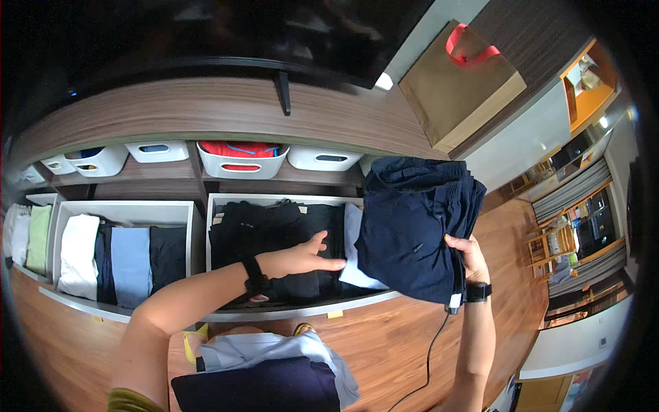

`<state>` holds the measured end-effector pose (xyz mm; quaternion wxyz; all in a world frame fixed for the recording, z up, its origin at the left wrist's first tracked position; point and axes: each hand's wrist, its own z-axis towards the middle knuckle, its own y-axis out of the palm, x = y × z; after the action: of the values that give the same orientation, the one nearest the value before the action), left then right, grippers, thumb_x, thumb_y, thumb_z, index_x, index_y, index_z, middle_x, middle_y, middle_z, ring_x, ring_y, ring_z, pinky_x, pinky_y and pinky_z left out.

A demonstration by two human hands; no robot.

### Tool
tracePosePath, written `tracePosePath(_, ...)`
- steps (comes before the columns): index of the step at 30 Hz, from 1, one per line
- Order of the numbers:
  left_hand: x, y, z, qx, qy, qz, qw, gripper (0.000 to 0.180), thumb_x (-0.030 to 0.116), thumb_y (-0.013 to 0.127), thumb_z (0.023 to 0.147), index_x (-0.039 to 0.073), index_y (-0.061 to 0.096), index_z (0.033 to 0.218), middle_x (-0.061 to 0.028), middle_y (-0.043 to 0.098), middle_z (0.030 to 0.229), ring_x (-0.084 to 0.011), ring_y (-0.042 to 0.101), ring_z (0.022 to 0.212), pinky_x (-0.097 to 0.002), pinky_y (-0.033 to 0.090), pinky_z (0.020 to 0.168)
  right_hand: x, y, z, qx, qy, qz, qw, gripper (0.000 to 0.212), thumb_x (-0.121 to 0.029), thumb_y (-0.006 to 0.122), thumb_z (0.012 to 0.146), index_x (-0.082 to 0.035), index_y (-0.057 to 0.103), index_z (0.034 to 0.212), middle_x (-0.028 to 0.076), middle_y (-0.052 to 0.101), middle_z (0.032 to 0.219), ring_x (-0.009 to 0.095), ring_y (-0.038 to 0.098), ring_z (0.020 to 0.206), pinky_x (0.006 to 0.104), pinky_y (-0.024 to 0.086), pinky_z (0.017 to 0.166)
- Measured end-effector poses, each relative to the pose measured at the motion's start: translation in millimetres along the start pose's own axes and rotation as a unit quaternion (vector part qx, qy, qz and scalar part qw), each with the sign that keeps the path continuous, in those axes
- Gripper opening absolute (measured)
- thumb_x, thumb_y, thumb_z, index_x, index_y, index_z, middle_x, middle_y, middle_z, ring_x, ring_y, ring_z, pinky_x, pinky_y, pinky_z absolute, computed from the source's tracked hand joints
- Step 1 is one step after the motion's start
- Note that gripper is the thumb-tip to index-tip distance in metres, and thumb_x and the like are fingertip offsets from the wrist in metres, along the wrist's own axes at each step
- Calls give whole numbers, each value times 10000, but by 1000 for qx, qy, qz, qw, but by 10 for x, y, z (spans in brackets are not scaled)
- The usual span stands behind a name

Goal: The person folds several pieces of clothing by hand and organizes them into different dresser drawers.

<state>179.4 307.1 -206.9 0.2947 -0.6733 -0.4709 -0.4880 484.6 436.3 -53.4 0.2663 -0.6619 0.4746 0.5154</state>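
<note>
A thick stack of folded navy trousers (415,226) is gripped at its right side by my right hand (468,255), thumb on top and the other fingers hidden beneath. It is held up over the right end of an open drawer (274,316). My left hand (302,261) reaches over that drawer with its fingers apart, the index finger pointing at a pale folded garment (351,240). Dark folded clothes (257,230) lie under and around the left hand. Both wrists wear black bands.
Left of it, another open drawer (123,213) holds white, blue and dark folded clothes. White bins (244,167) sit on the shelf above. A brown paper bag (460,82) stands on the cabinet top beside a screen (206,34). Folded clothes (264,384) lie close below me; a cable (429,357) hangs nearby.
</note>
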Motion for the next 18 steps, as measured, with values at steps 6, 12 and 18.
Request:
tracePosePath(6,-32,-45,-293,24,88,-327,941,813,390,581,892,13,118,1444,-169,319,1441,-247,425,1266,-370,301,1077,335,510,-23,-89,65,71,991,491,-1,644,767,42,500,1234,141,614,1136,253,609,1009,386,486,916)
tracePosePath(12,17,-534,-1020,195,139,-197,951,609,198,606,889,9,318,1391,-118,432,1376,-213,434,1236,-349,323,1057,713,1153,367,-170,128,80,974,423,80,588,778,39,513,1192,166,621,1090,245,634,964,340,549,833)
tracePosePath(18,-772,-806,-1356,386,5,48,921,714,275,709,806,-47,347,1331,-192,434,1323,-314,470,1173,-342,382,990,1180,1711,691,-210,184,-35,960,675,-7,639,770,73,302,1350,146,636,1021,220,646,883,348,555,774)
